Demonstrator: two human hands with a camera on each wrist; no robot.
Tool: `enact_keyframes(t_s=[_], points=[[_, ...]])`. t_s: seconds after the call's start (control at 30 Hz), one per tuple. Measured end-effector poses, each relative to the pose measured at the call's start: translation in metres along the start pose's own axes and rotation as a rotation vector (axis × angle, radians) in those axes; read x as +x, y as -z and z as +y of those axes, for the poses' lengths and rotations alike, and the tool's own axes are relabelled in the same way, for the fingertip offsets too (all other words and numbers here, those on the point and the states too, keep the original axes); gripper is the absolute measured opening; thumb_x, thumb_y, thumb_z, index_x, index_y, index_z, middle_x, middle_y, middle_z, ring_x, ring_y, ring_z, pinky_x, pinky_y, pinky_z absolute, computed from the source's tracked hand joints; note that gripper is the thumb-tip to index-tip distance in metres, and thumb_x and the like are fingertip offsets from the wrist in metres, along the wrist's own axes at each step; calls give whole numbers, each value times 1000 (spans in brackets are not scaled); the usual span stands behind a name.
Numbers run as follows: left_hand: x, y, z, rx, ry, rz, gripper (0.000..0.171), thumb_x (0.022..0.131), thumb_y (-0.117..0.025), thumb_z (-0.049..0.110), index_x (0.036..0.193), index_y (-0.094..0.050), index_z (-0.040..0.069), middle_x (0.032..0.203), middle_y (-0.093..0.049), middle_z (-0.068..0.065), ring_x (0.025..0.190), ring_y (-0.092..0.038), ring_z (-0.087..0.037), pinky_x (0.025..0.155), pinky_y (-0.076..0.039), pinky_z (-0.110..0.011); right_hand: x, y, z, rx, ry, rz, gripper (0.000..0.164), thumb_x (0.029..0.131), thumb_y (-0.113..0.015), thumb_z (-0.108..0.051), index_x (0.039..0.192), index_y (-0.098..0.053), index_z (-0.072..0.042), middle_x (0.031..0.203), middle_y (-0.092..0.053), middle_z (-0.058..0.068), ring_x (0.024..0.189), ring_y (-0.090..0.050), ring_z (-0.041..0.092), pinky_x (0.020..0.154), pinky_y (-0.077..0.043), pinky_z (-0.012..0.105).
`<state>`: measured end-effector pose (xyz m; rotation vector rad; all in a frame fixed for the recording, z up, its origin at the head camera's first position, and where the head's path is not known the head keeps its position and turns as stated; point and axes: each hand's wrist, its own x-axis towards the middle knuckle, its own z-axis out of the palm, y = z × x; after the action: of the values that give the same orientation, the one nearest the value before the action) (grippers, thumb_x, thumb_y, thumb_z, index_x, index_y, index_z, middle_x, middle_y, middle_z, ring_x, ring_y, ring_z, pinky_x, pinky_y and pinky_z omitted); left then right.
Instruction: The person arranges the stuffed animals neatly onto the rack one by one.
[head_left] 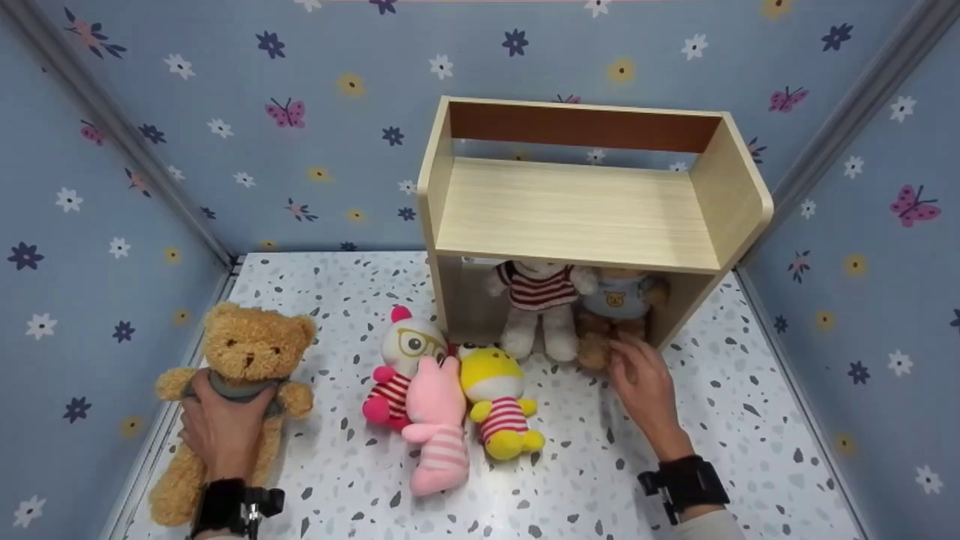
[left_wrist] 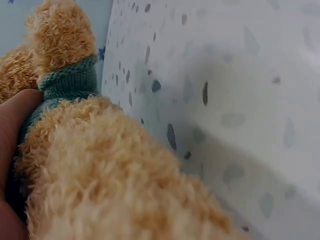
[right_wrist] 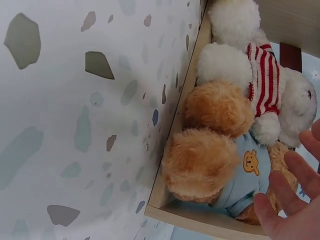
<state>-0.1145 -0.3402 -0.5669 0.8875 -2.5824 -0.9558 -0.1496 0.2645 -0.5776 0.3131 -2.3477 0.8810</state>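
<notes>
At the left of the head view my left hand [head_left: 225, 427] grips a tan teddy bear [head_left: 251, 341] by its chest. The bear wears a grey-green knitted top, seen as a teal knit [left_wrist: 72, 80] in the left wrist view. My right hand [head_left: 641, 382] is in front of the shelf's lower compartment, beside a brown bear [right_wrist: 200, 162] in a light blue shirt. Its fingers are spread and hold nothing. Next to that bear sits a white plush toy [head_left: 541, 307] in a red-striped sweater. The shelf board hides both heads in the head view.
Between my hands lie a pink plush rabbit [head_left: 439, 412], a plush panda with glasses [head_left: 412, 345] and a yellow plush toy [head_left: 495, 375]. The wooden shelf [head_left: 577, 214] stands at the back right of the speckled table [head_left: 337, 480]. Flowered walls [head_left: 352, 150] surround the table.
</notes>
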Motion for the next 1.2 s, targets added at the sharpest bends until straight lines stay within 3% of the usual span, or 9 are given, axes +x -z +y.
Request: enact_keyframes(t_s=[0.1,0.23,0.37,0.57,0.7,0.97,1.07,1.2], points=[[-11,-6,21,-106,-80,53,102,81,-85,45,160,-29,12,143,-43,-33,129,-43,-55,107,-29,-72,1,0,-2,5,6,9,26,92,-70,2,117,-75,-1,129,-67,21,118,-61,41,98,-47,52],[-26,-11,48,-229,-132,46,109,79,-87,46,163,-25,15,151,-38,-27,136,-39,-49,111,-29,-67,2,0,-8,26,-21,-8,27,92,-71,1,119,-74,-1,130,-67,19,120,-59,40,100,-46,52],[-42,-17,73,-365,-187,62,108,79,-90,37,163,-26,12,156,-37,-22,142,-36,-44,116,-28,-63,5,-2,-20,57,-31,-25,29,93,-71,0,122,-74,-3,131,-67,17,121,-60,37,100,-46,50],[-68,-32,110,-528,-411,86,101,73,-93,18,156,-36,2,150,-44,-23,140,-41,-38,118,-29,-56,12,-8,-46,99,20,-44,30,95,-70,-3,125,-73,-6,133,-67,12,122,-61,33,99,-47,48],[-86,-42,133,-521,-541,59,99,70,-94,17,151,-40,-2,143,-49,-26,135,-46,-41,114,-33,-59,16,-16,-63,136,42,-56,30,95,-72,-7,126,-73,-6,133,-67,12,122,-62,31,99,-49,50],[-116,-60,159,-467,-659,-31,98,69,-94,22,148,-42,-3,136,-52,-28,126,-51,-45,106,-40,-59,19,-25,-89,213,58,-117,33,97,-72,-11,129,-71,-7,134,-67,10,124,-61,30,100,-51,51],[-124,-68,166,-441,-695,-35,99,65,-97,26,146,-45,0,131,-55,-25,120,-55,-43,102,-44,-58,21,-25,-98,327,-10,-201,36,100,-69,-14,136,-67,-9,138,-64,8,128,-59,28,104,-49,49],[-134,-78,175,-392,-704,-48,100,63,-97,32,145,-47,5,125,-58,-20,113,-57,-38,96,-46,-55,26,-23,-109,596,-173,-358,47,104,-62,-17,149,-54,-9,147,-58,10,134,-55,30,109,-45,52]])
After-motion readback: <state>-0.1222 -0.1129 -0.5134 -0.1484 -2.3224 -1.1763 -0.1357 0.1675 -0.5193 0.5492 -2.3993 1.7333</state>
